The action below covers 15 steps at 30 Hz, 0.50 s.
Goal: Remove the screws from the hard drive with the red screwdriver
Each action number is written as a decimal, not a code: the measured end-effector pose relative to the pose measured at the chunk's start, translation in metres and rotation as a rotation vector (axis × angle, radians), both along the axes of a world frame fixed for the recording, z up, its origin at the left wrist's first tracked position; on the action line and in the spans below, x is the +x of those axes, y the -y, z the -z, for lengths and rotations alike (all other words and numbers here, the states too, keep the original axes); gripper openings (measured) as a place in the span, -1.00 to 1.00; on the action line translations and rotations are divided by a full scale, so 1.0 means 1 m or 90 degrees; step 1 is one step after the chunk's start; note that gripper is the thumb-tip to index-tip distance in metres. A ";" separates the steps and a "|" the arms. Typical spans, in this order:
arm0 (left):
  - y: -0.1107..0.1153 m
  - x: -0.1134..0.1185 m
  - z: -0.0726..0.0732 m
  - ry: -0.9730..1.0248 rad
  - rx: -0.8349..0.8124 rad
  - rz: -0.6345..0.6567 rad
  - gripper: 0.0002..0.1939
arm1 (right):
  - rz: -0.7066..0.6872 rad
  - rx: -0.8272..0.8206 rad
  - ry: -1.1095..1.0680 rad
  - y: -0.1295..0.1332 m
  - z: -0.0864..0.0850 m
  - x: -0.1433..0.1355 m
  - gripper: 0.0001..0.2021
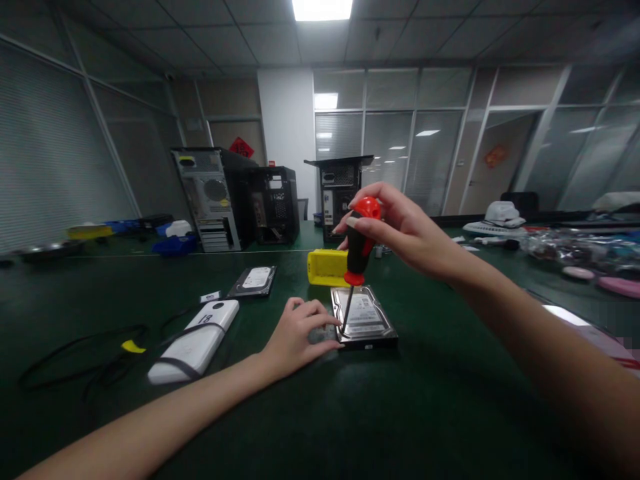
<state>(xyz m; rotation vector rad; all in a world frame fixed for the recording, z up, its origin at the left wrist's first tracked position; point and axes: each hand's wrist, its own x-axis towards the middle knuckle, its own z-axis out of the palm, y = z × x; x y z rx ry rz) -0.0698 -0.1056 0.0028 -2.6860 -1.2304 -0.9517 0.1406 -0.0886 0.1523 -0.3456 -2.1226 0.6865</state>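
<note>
A silver and black hard drive (367, 317) lies on the green table (300, 427). My right hand (385, 223) grips a red and black screwdriver (359, 250) from above, its shaft slanting down to the drive's near left corner. Against the drive's left edge rest the fingertips of my left hand (303, 330), thumb and fingers apart. Just behind the drive is a yellow tray (325, 268), partly hidden by the screwdriver handle.
A second hard drive (253, 281) and a white power bank (197, 343) marked 18, with black cables, lie to the left. Computer cases (213, 200) stand at the back. Plastic-wrapped items (560, 250) are at right.
</note>
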 end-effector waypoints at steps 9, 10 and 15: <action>-0.002 0.000 0.000 0.001 -0.043 -0.025 -0.62 | -0.008 0.019 0.043 0.005 0.005 -0.006 -0.70; -0.002 0.000 0.000 0.002 -0.054 -0.021 -0.62 | -0.003 0.024 0.052 0.005 0.006 -0.006 -0.70; -0.002 0.000 0.000 -0.001 -0.084 -0.014 -0.61 | -0.005 0.026 0.064 0.007 0.006 -0.007 -0.69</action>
